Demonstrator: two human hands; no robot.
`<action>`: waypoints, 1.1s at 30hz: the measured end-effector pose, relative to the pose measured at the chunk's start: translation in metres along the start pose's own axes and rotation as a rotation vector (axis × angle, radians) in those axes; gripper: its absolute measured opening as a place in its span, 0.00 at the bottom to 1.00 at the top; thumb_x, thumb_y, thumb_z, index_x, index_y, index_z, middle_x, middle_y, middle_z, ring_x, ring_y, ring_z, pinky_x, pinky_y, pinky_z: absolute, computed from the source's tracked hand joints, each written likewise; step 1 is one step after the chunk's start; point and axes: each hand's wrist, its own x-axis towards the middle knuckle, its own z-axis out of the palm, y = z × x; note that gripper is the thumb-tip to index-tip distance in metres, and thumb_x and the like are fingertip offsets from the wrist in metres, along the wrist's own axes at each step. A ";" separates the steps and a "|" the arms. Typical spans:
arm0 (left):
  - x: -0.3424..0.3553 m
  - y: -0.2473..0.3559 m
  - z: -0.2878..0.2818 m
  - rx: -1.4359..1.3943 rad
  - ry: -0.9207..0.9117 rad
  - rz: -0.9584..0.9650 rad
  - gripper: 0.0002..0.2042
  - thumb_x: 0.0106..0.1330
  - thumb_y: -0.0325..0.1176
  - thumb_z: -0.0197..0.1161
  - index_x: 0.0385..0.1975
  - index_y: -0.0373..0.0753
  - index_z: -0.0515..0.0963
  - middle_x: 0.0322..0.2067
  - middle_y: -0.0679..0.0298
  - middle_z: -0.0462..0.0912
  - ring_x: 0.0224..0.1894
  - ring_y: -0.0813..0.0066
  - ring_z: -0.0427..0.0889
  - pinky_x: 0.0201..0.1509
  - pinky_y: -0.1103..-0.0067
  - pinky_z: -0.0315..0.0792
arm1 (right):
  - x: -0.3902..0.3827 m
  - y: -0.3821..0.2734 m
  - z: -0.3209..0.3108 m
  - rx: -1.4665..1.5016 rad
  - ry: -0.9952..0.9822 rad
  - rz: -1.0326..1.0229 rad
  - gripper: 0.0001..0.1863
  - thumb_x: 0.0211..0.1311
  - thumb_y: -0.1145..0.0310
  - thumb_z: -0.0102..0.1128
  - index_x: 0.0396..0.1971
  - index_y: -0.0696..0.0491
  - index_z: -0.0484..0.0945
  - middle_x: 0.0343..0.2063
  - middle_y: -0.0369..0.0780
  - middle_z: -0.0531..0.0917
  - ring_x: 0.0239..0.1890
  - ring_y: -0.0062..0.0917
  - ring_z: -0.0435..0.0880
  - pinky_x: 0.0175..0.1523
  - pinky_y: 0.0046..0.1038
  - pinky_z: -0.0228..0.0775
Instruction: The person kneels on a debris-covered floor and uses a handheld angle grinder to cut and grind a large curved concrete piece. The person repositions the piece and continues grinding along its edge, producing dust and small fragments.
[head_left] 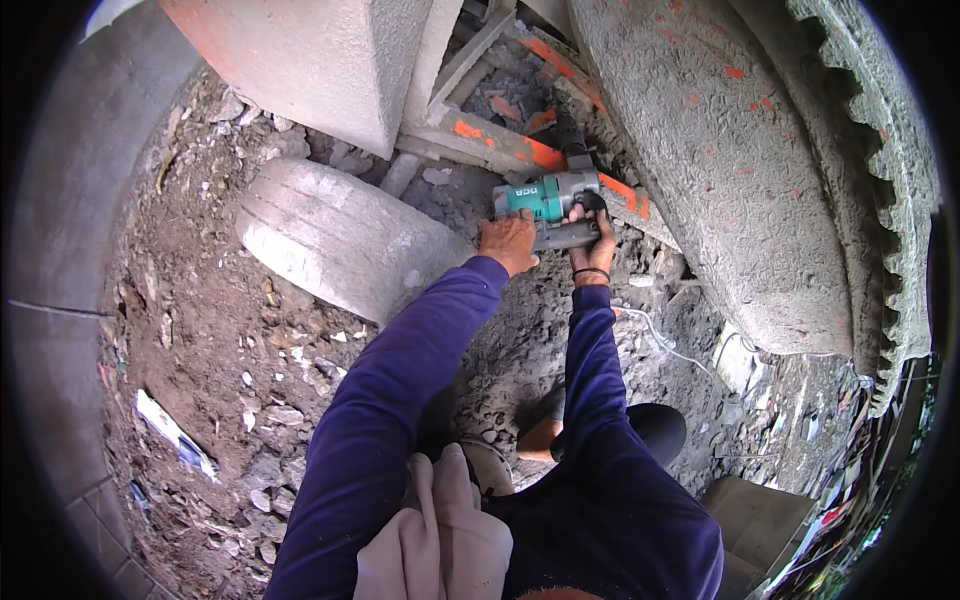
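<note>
A teal and grey demolition hammer [540, 198] is held out in front of me, its dark nose [570, 130] pointing away into a metal frame [490, 145] with patches of orange paint. My left hand [510, 242] is closed around the rear end of its body. On the grey handle [565, 236] my right hand [597, 240] is wrapped, fingers curled near the gear housing. The nose's far tip is lost among the dark frame bars, so I cannot tell what it touches.
A cement-caked mixer drum [710, 180] with a toothed ring [895, 200] rises at right. Left of the tool lies a dusty wheel [345, 235], below a grey metal housing [310, 65]. Rubble [230, 330] covers the ground; a pale cable [665, 340] runs at right.
</note>
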 end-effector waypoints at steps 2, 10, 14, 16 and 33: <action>0.003 -0.003 0.003 -0.093 0.020 -0.078 0.47 0.58 0.49 0.78 0.72 0.29 0.63 0.52 0.47 0.85 0.57 0.49 0.86 0.61 0.56 0.77 | -0.001 0.003 -0.008 -0.040 -0.008 -0.018 0.13 0.73 0.59 0.65 0.42 0.53 0.79 0.44 0.47 0.87 0.45 0.40 0.88 0.57 0.49 0.77; 0.018 -0.006 0.029 0.006 -0.137 -0.043 0.42 0.61 0.50 0.76 0.69 0.30 0.68 0.56 0.49 0.84 0.60 0.49 0.84 0.62 0.59 0.78 | -0.007 0.010 -0.010 -0.223 -0.021 -0.047 0.17 0.77 0.54 0.62 0.46 0.55 0.80 0.42 0.43 0.87 0.41 0.33 0.89 0.52 0.38 0.80; 0.020 0.003 0.029 0.062 -0.281 -0.010 0.35 0.63 0.48 0.73 0.66 0.33 0.73 0.54 0.51 0.86 0.59 0.50 0.85 0.62 0.55 0.78 | -0.016 0.035 0.005 -0.766 0.169 -0.278 0.20 0.63 0.57 0.80 0.43 0.59 0.88 0.38 0.36 0.90 0.40 0.20 0.85 0.52 0.26 0.77; 0.017 0.004 0.024 0.065 -0.297 0.051 0.31 0.64 0.46 0.72 0.63 0.35 0.76 0.53 0.51 0.87 0.58 0.50 0.85 0.62 0.54 0.77 | -0.017 0.045 0.007 -0.973 0.253 -0.344 0.22 0.63 0.57 0.80 0.45 0.60 0.87 0.39 0.35 0.89 0.38 0.19 0.84 0.51 0.25 0.76; -0.033 -0.058 -0.071 0.196 -0.400 -0.017 0.31 0.63 0.56 0.71 0.58 0.39 0.80 0.55 0.54 0.86 0.62 0.52 0.82 0.71 0.39 0.61 | 0.011 0.073 -0.028 -1.043 -0.132 -0.494 0.15 0.65 0.67 0.74 0.45 0.60 0.83 0.32 0.40 0.88 0.35 0.25 0.88 0.43 0.31 0.78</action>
